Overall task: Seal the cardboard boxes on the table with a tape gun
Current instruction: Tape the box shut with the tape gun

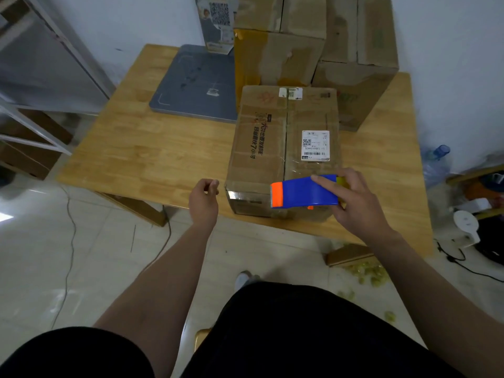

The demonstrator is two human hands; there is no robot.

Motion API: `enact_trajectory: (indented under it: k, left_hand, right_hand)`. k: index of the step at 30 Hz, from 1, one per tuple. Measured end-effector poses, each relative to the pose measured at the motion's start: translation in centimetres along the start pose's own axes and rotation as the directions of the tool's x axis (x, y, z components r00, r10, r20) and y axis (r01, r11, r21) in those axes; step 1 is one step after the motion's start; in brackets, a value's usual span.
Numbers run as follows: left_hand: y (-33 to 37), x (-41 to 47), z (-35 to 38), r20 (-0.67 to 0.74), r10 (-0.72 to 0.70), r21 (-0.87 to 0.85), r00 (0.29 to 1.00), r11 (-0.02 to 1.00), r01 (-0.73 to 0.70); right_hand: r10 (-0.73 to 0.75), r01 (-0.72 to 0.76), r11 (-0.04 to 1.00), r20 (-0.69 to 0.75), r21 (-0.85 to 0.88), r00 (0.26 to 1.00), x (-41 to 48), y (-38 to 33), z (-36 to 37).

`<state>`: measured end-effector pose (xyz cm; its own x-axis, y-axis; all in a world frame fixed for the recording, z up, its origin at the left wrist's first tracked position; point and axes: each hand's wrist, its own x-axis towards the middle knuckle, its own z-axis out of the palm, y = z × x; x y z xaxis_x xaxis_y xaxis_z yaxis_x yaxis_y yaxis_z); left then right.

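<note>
**Front box under the tape gun, stack behind waiting**

The right hand (357, 203) grips the blue and orange tape gun (302, 190) from above, fingers wrapped over its body. The toothed orange end points left over the near top edge of the front cardboard box (261, 148), which sits at the near edge of the wooden table (163, 148). The left hand (204, 199) hovers just beside the box's near left corner with its fingers loosely curled, and nothing can be seen in it.

A glossy sheen lies over the near part of the centre seam, beside the white shipping label (315, 145). That suggests clear tape there, but I cannot tell whether it is fresh or runs the whole seam. By my reading this box is partly sealed at most, with the near edge being worked.

The taller boxes (357, 77) stacked behind, next to a grey flat panel (196, 83), look unfinished. One top flap seam shows no clear tape I can make out, so most of the job seems left
</note>
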<state>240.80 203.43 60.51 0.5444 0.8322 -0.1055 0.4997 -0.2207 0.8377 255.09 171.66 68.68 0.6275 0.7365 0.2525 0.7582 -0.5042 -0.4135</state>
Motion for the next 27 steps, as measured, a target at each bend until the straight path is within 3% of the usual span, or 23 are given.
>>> enact_trajectory:
  k: [6,12,16,18,21,27]
  left_hand:
    - [-0.5,0.0,2.5,0.007,0.019,-0.083,1.0,0.996,-0.019]
    - [0.0,-0.6,3.5,-0.019,0.014,-0.033,1.0,0.999,-0.015]
    - [-0.6,-0.1,2.8,0.111,-0.16,0.025,0.981,0.987,0.158]
    - [0.4,0.0,2.5,0.084,-0.211,0.003,0.974,0.977,0.211]
    - [2.7,-0.1,2.0,-0.069,-0.153,-0.052,0.986,0.987,0.149]
    - [3.6,-2.4,2.6,0.116,0.002,-0.126,0.993,0.992,0.013]
  right_hand:
    - [0.006,-0.005,0.999,0.018,-0.044,1.0,0.3,-0.3,0.1]
    - [0.071,-0.071,0.997,-0.007,-0.033,0.997,1.1,-0.6,0.5]
    - [0.084,-0.084,0.996,-0.006,-0.024,0.996,1.1,-0.2,0.6]
    - [0.082,-0.082,0.997,-0.007,-0.014,0.997,1.0,0.1,0.6]
    - [0.091,-0.091,0.996,-0.012,-0.002,0.996,1.0,0.2,0.8]
    - [0.088,-0.088,0.996,-0.018,0.012,0.996,1.4,0.8,1.0]
